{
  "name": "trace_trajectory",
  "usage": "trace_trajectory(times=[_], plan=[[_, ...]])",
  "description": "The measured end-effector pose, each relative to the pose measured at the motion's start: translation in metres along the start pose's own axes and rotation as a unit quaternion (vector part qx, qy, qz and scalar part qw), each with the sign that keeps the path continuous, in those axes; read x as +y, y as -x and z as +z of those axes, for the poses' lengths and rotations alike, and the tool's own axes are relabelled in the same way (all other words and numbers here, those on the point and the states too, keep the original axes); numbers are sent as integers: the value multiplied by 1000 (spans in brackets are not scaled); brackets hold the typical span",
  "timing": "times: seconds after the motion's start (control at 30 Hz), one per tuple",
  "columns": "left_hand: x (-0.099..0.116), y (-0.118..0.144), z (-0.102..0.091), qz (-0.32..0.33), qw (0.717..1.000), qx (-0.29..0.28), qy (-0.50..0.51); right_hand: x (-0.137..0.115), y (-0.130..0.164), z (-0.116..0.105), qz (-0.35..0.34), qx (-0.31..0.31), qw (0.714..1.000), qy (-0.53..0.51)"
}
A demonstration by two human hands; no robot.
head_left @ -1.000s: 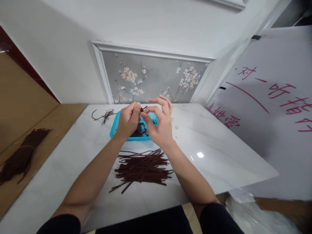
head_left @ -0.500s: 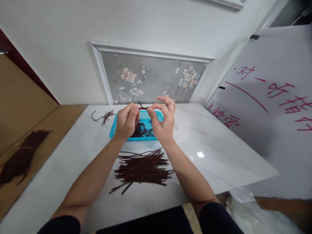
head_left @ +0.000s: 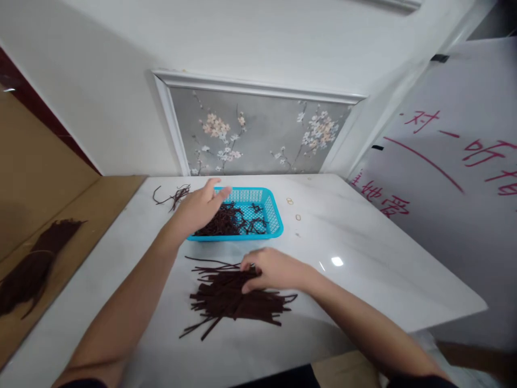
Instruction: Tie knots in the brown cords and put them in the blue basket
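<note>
A loose pile of thin dark-brown strips (head_left: 238,302) lies on the white tabletop in front of me. Over its upper right part is my right hand (head_left: 272,269), thumb and fingers apart and curved down at the strips. Whether the fingertips touch them I cannot tell. My left hand (head_left: 202,207) hovers by the left end of a blue plastic basket (head_left: 276,218), its thumb and fingers spread with nothing seen between them. Inside the basket sit many short, knotted-looking brown pieces (head_left: 222,222), heaped toward the left. My left hand hides the basket's left end.
Several thin brown strands (head_left: 177,195) lie left of the basket. Small tan rings, such as this rubber band (head_left: 298,217), rest to its right. A tied brown bundle (head_left: 36,264) lies on cardboard at far left. A whiteboard (head_left: 452,237) with red writing stands right.
My hands have parted. The small brown piece between them is gone from my fingers. My right hand has come down to the strip pile; my left has shifted slightly left and opened.
</note>
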State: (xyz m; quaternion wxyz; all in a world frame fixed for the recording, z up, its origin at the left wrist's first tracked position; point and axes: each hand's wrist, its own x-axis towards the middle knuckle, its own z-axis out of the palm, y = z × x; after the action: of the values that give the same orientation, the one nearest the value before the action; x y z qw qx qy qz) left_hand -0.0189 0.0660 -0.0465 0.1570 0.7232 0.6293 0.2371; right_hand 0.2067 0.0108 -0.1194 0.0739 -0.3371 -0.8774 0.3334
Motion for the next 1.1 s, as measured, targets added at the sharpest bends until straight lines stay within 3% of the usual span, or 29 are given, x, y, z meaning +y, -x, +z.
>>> trace_trajectory(times=[0.07,0.13,0.17,0.23,0.3,0.4,0.5,0.77,0.87,0.97,1.03,1.1], plan=[[3,19,5,75,984,-160,14,9,3,15,-16,-16,999,47],[5,43,16,161,933,-322,-23,14,1,19,-35,-14,999,31],[5,53,23,199,909,-362,-49,15,-1,16,-40,2,999,13],[1,68,34,224,913,-328,-94,12,-4,3,-38,51,998,-28],[-2,71,38,207,930,-295,-66,6,-7,-15,-31,95,993,-59],[-4,61,28,160,953,-255,16,-5,-9,-39,-16,153,987,-44],[-2,50,12,126,959,-237,89,-13,-10,-55,-26,200,979,-26],[2,40,5,92,963,-151,204,-17,-12,-79,-47,235,968,-68],[-5,31,2,77,941,-121,306,-9,-9,-87,-25,231,966,-113],[-8,23,1,77,892,-146,421,-1,-10,-92,-28,206,951,-228],[-5,19,4,57,846,-150,509,1,-14,-93,-51,175,917,-354],[4,16,10,31,800,-104,591,-2,-20,-92,-65,154,856,-489]])
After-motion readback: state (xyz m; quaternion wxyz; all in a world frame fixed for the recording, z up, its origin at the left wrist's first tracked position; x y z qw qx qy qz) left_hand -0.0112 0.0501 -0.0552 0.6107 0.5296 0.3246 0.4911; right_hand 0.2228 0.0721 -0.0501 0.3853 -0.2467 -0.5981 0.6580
